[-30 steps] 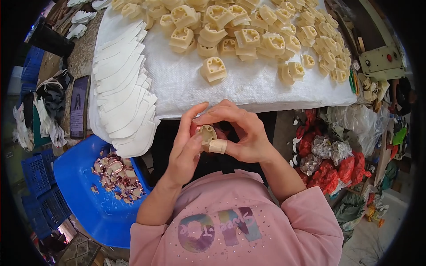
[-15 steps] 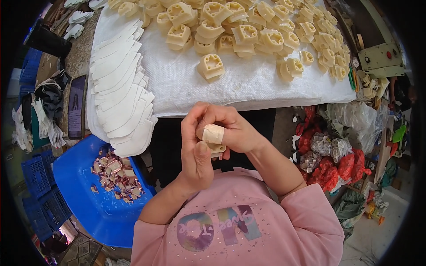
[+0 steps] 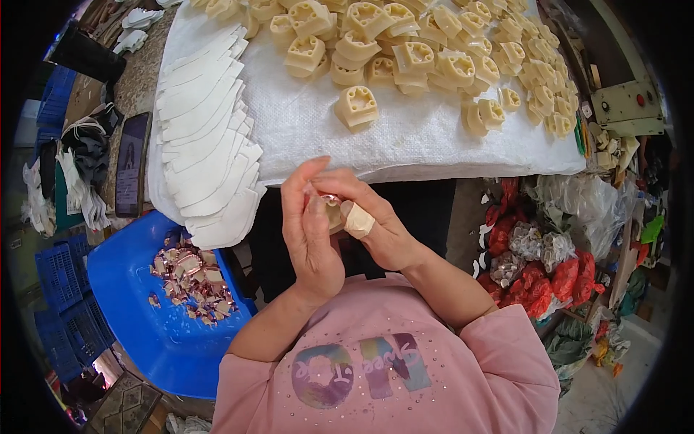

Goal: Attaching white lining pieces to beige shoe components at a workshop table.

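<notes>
White woven sheet on table carries heap of cream plastic blocks; fan of white flat pieces at its left edge; blue tub of copper-coloured scraps lower left.

Step, judged: working small part between fingertips. Best held close over lap, turned slowly, steadied by both thumbs.

Left hand curled, fingers closed round small cream piece. Right hand, bandaged fingertip, pinches same piece from other side; piece mostly hidden.
</notes>
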Demonstrator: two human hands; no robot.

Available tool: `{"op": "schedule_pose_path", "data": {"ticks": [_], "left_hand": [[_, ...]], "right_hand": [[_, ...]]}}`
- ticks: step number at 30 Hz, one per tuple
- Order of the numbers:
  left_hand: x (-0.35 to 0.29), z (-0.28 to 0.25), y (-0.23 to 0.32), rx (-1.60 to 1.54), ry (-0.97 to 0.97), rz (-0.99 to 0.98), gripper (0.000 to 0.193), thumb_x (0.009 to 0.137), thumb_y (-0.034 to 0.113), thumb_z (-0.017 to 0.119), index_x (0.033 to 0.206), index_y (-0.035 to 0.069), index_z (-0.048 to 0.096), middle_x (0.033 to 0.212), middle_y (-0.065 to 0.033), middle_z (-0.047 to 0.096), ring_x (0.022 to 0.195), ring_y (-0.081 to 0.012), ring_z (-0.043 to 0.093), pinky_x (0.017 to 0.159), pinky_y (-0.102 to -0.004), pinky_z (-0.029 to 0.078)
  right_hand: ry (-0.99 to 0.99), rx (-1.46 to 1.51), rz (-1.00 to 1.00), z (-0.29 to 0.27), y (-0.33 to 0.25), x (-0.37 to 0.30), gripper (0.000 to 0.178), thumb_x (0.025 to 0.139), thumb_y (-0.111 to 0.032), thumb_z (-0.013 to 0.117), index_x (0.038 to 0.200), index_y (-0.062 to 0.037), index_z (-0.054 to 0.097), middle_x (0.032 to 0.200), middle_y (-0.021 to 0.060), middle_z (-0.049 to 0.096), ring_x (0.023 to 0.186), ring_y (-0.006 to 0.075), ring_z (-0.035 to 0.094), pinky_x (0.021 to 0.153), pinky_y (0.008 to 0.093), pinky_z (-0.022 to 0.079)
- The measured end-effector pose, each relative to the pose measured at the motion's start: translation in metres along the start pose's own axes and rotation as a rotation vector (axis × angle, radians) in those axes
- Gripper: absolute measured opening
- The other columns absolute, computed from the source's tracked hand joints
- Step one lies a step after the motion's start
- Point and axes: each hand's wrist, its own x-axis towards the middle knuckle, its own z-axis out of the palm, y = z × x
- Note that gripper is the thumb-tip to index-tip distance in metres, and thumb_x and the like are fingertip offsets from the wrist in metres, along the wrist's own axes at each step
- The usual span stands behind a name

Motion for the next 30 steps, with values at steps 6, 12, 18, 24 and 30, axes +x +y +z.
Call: {"op": "schedule_pose_path", "data": {"ticks": [6,12,18,24,30], "left_hand": [[-0.003,-0.008,-0.01,0.104,-0.019,0.033,0.046,0.093,0.024,0.033,0.134,0.003,0.026,0.104,-0.0089,0.049,0.088,-0.0117,0.049,0.076,-0.0246,0.041],[0.007,-0.016,0.004,-0.351,-0.207,-0.127,0.073,0.092,0.05,0.04,0.142,0.007,0.009,0.102,-0.0055,0.052,0.08,-0.0114,0.051,0.063,-0.0229,0.041],[0.015,-0.027,-0.006,0.649,-0.329,0.498,0.093,0.086,0.063,0.039,0.139,-0.007,0.009,0.094,-0.0166,0.056,0.079,-0.0253,0.059,0.07,-0.0329,0.048],[0.01,-0.034,-0.003,0.438,-0.279,0.101,0.056,0.078,0.02,0.072,0.122,0.0,0.045,0.1,-0.0118,0.058,0.087,-0.0206,0.06,0.073,-0.0316,0.049],[0.017,-0.038,0.018,0.582,-0.346,0.197,0.042,0.07,-0.005,0.068,0.11,0.0,0.053,0.094,-0.0072,0.053,0.082,-0.0145,0.056,0.067,-0.0241,0.046]], "right_hand": [[0.027,-0.234,-0.049,-0.001,-0.002,0.005,0.032,0.092,-0.01,0.041,0.122,-0.0055,0.05,0.1,0.0098,0.051,0.089,0.0204,0.051,0.081,0.0306,0.041],[0.119,-0.047,0.323,-0.01,-0.02,0.012,0.032,0.092,-0.024,0.05,0.118,-0.0053,0.052,0.087,0.0085,0.051,0.066,0.0178,0.05,0.06,0.0309,0.043],[-0.094,-0.734,0.354,-0.014,-0.052,0.025,0.032,0.082,-0.027,0.064,0.1,-0.0005,0.056,0.079,0.0084,0.056,0.068,0.0221,0.056,0.06,0.0323,0.044],[0.095,-0.621,-0.05,-0.024,-0.029,0.011,0.028,0.091,-0.027,0.053,0.1,-0.0011,0.057,0.078,0.0097,0.058,0.066,0.0155,0.057,0.06,0.0283,0.045],[0.016,0.004,0.464,-0.04,-0.018,0.018,0.025,0.093,-0.027,0.052,0.088,-0.0026,0.058,0.078,-0.0016,0.054,0.071,0.0064,0.051,0.063,0.0233,0.044]]}}
